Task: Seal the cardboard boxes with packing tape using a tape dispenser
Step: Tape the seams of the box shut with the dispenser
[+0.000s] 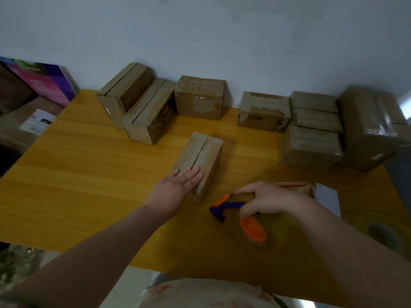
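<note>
Right hand point(264, 203) round tape dispenser point(252, 228), left hand point(175, 187) on box point(204, 152)

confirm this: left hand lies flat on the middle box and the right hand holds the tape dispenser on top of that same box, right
Not quite. The head view shows the left hand flat on the near end of the middle box. The right hand does hold the tape dispenser, but beside that box, to its right over the table, not on top of it.
</note>
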`<state>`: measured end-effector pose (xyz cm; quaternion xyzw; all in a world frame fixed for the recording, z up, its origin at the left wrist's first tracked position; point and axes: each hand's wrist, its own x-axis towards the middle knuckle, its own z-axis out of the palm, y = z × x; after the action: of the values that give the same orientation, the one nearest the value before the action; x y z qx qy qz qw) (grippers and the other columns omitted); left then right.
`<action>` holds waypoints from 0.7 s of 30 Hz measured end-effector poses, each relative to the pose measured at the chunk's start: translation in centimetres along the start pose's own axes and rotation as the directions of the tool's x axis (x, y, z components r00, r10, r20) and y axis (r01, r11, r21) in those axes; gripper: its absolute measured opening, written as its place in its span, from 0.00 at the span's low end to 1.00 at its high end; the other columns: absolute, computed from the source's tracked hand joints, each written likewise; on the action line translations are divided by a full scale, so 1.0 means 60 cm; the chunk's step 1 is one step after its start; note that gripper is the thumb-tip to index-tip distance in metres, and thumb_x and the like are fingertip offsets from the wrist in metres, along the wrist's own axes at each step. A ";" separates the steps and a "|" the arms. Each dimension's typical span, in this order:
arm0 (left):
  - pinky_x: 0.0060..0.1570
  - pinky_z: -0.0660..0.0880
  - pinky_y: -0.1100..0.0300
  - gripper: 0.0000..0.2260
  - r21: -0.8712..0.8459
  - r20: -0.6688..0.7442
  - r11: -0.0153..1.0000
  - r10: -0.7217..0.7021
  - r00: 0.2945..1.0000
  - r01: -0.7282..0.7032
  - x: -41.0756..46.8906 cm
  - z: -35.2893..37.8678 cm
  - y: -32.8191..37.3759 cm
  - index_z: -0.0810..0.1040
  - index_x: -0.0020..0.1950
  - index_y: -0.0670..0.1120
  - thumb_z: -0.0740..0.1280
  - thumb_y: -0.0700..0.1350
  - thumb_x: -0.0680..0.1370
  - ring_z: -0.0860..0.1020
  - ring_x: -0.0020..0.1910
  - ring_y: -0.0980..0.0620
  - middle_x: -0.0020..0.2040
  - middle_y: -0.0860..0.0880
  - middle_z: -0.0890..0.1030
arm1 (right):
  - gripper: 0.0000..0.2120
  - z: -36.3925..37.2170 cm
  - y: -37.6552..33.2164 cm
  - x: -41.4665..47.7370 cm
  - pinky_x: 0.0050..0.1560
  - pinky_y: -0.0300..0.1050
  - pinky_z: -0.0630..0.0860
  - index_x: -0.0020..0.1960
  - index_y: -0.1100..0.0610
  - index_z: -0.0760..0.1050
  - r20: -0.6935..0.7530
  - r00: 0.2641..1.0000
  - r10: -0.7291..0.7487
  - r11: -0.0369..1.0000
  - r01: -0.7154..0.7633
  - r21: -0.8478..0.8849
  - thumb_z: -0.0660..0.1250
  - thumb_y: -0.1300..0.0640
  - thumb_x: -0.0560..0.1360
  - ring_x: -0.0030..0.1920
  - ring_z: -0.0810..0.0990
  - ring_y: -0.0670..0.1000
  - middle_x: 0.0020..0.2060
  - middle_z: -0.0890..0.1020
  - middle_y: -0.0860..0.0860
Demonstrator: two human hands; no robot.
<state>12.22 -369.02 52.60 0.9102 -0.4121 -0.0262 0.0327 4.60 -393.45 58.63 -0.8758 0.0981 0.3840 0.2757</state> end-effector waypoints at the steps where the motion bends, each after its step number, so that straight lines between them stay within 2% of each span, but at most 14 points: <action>1: 0.70 0.40 0.62 0.28 0.002 -0.011 1.000 0.008 1.000 -0.008 0.000 0.000 0.000 0.48 0.78 0.54 0.55 0.39 0.82 0.51 0.77 0.56 0.78 0.55 0.48 | 0.37 0.000 0.007 -0.003 0.62 0.46 0.68 0.72 0.39 0.65 -0.066 0.998 -0.002 1.000 0.004 0.018 0.73 0.37 0.66 0.70 0.66 0.52 0.73 0.64 0.47; 3: 0.72 0.48 0.61 0.25 -0.048 -0.054 0.999 0.014 0.998 -0.016 -0.001 -0.010 0.002 0.57 0.77 0.53 0.58 0.40 0.82 0.57 0.76 0.54 0.77 0.53 0.56 | 0.36 0.005 0.020 -0.006 0.56 0.44 0.69 0.73 0.38 0.62 -0.204 0.979 -0.008 0.997 0.024 0.078 0.69 0.33 0.68 0.67 0.70 0.52 0.70 0.69 0.47; 4: 0.72 0.55 0.59 0.23 -0.078 -0.081 0.997 0.009 0.997 -0.016 -0.001 -0.020 0.003 0.62 0.75 0.51 0.60 0.40 0.81 0.61 0.74 0.53 0.76 0.52 0.61 | 0.32 0.008 0.024 -0.006 0.50 0.42 0.72 0.74 0.37 0.61 -0.257 0.966 -0.005 0.993 0.036 0.114 0.66 0.35 0.72 0.61 0.76 0.51 0.64 0.74 0.46; 5: 0.69 0.64 0.56 0.22 -0.107 -0.101 0.994 0.004 0.995 -0.015 0.000 -0.032 0.004 0.69 0.72 0.49 0.64 0.38 0.79 0.67 0.71 0.50 0.73 0.50 0.67 | 0.28 0.012 0.029 -0.004 0.42 0.40 0.74 0.74 0.36 0.60 -0.298 0.955 -0.001 0.991 0.040 0.125 0.63 0.38 0.76 0.50 0.81 0.49 0.56 0.78 0.45; 7: 0.55 0.77 0.51 0.20 -0.133 -0.167 0.991 -0.004 0.986 -0.019 0.008 -0.058 0.006 0.79 0.63 0.44 0.71 0.33 0.72 0.78 0.60 0.45 0.64 0.45 0.78 | 0.26 0.021 0.036 0.004 0.29 0.38 0.69 0.74 0.35 0.57 -0.358 0.934 -0.005 0.998 0.028 0.061 0.61 0.47 0.80 0.32 0.77 0.46 0.40 0.76 0.45; 9: 0.50 0.79 0.51 0.17 -0.121 -0.171 0.992 -0.060 0.984 0.040 0.022 -0.088 0.008 0.80 0.61 0.45 0.69 0.34 0.74 0.80 0.57 0.43 0.61 0.44 0.80 | 0.29 0.029 0.040 0.009 0.25 0.38 0.66 0.75 0.35 0.56 -0.393 0.919 -0.002 1.000 -0.009 -0.027 0.62 0.52 0.79 0.27 0.72 0.45 0.36 0.72 0.46; 11: 0.50 0.77 0.52 0.16 -0.136 -0.161 0.983 -0.144 0.976 0.122 0.038 -0.121 0.004 0.77 0.64 0.50 0.64 0.38 0.78 0.78 0.57 0.44 0.61 0.47 0.79 | 0.29 0.037 0.044 0.011 0.29 0.41 0.69 0.74 0.37 0.57 -0.419 0.908 0.004 0.994 -0.048 -0.095 0.64 0.54 0.78 0.32 0.73 0.48 0.40 0.72 0.48; 13: 0.48 0.74 0.55 0.15 -0.157 -0.141 0.976 -0.173 0.975 0.150 0.056 -0.154 -0.002 0.78 0.62 0.52 0.61 0.40 0.79 0.78 0.55 0.46 0.56 0.49 0.80 | 0.27 0.047 0.051 0.012 0.33 0.44 0.72 0.72 0.40 0.60 -0.451 0.893 -0.017 0.984 -0.066 -0.168 0.65 0.55 0.77 0.37 0.74 0.50 0.42 0.74 0.48; 15: 0.48 0.74 0.56 0.13 -0.150 -0.113 0.981 -0.140 0.984 0.122 0.068 -0.187 -0.005 0.80 0.59 0.52 0.60 0.42 0.80 0.78 0.53 0.48 0.53 0.50 0.82 | 0.26 0.053 0.056 0.013 0.35 0.43 0.71 0.70 0.41 0.61 -0.455 0.890 -0.041 0.976 -0.062 -0.209 0.66 0.54 0.76 0.40 0.76 0.49 0.43 0.76 0.48; 16: 0.49 0.75 0.55 0.12 -0.126 -0.075 0.987 -0.109 0.991 0.099 0.072 -0.199 -0.006 0.80 0.58 0.52 0.60 0.43 0.80 0.78 0.53 0.49 0.53 0.50 0.82 | 0.26 0.055 0.057 0.014 0.38 0.43 0.72 0.70 0.41 0.61 -0.441 0.897 -0.040 0.976 -0.059 -0.210 0.67 0.54 0.76 0.44 0.77 0.50 0.47 0.77 0.49; 18: 0.50 0.74 0.56 0.11 -0.079 0.049 0.995 -0.062 0.997 0.066 0.077 -0.213 -0.003 0.81 0.56 0.52 0.60 0.43 0.80 0.78 0.53 0.51 0.53 0.52 0.81 | 0.29 0.062 0.058 0.019 0.43 0.44 0.72 0.72 0.41 0.60 -0.396 0.917 -0.039 0.975 -0.052 -0.217 0.67 0.54 0.76 0.53 0.77 0.53 0.54 0.77 0.51; 21: 0.49 0.74 0.58 0.10 -0.080 0.197 0.997 0.007 0.980 0.009 0.078 -0.208 0.013 0.81 0.53 0.51 0.61 0.43 0.80 0.77 0.52 0.52 0.51 0.53 0.81 | 0.31 0.069 0.056 0.025 0.47 0.45 0.72 0.74 0.40 0.58 -0.315 0.949 -0.025 0.966 -0.059 -0.252 0.66 0.56 0.76 0.60 0.76 0.55 0.61 0.76 0.52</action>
<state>15.69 -372.58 65.02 0.9013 -0.4114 -0.1328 0.0282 1.76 -393.87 53.90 -0.9534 0.0976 0.2508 0.1367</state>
